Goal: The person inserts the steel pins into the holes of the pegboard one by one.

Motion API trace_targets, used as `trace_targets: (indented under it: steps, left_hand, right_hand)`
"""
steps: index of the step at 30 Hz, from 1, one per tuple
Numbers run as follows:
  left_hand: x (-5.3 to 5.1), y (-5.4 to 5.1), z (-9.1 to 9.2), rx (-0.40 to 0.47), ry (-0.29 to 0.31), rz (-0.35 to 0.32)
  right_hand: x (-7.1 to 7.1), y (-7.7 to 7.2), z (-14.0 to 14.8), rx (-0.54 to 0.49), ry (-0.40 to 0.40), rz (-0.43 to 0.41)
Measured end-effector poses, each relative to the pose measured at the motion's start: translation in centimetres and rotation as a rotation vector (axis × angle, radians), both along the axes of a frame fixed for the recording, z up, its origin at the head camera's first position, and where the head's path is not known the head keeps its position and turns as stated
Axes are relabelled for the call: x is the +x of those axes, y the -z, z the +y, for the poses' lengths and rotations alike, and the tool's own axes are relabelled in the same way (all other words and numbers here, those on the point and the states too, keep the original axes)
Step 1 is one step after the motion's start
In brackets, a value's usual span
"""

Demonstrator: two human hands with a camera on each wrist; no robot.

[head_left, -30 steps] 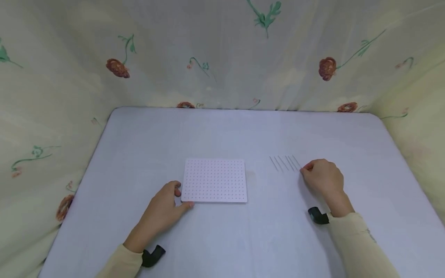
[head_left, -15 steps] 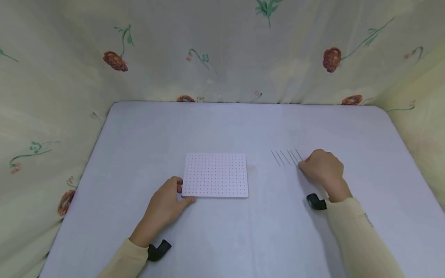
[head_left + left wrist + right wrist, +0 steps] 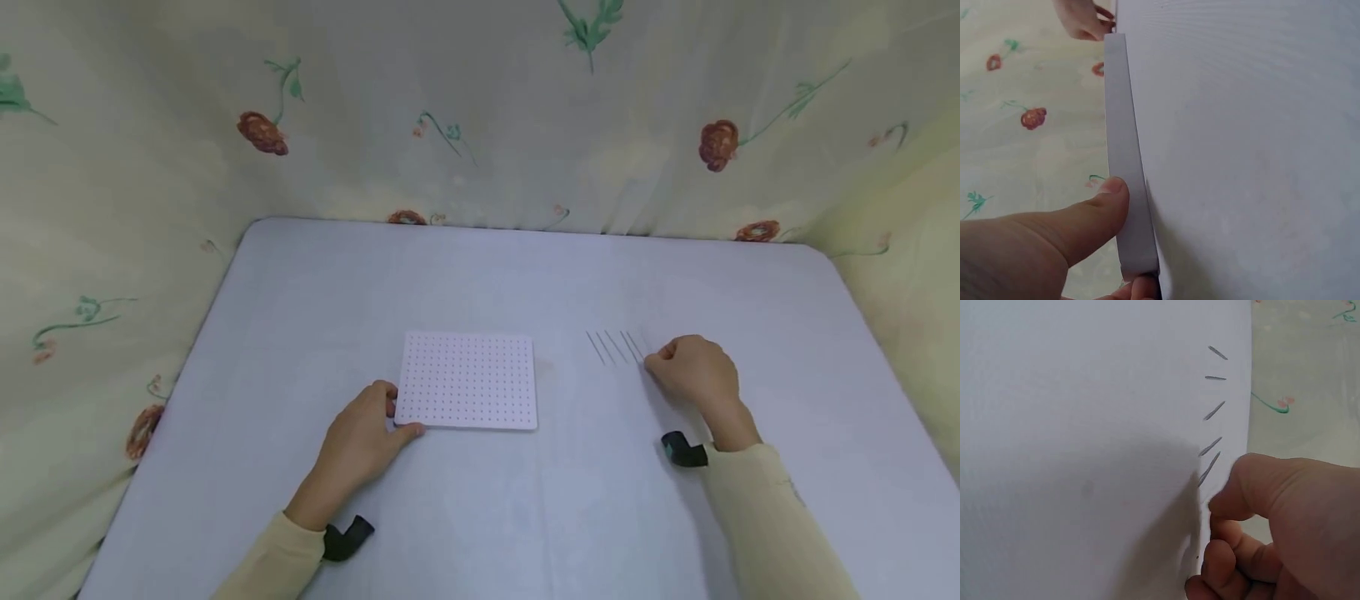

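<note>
Five rods (image 3: 1214, 410) lying, pale board (image 3: 1126, 150), holes (image 3: 467, 382) only in head view

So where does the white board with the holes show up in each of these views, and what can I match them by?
Head: the white board lies near the middle, left hand at its near left corner.
Left wrist: edge-on, a pale strip left of center, thumb on it.
Right wrist: not in it.
Shared landmark: the flowered cloth, at top, left and right respectively.
</note>
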State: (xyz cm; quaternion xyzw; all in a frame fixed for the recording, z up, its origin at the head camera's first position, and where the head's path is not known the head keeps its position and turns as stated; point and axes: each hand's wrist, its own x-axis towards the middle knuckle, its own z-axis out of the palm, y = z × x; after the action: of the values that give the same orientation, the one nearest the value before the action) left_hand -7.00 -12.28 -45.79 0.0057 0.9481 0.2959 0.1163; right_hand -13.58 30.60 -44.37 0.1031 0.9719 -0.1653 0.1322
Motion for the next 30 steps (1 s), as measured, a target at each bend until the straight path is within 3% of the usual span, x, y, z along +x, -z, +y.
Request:
trace_targets:
  steps: [7, 17, 30]
  left_hand:
    - [0.0, 0.3, 0.4, -0.008, 0.005, -0.014]
    - [-0.2, 0.2, 0.5, -0.022, 0.003, 0.005]
    - [0.0, 0.1, 0.2, -0.025, -0.002, 0.019]
  right_hand:
    - [0.6, 0.1, -0.8, -0.092, 0.004, 0.147]
    - [0.9, -1.7, -3.2, -0.179, -0.047, 0.292]
    - [0.7, -2.5, -4.4, -0.237, 0.006, 0.483]
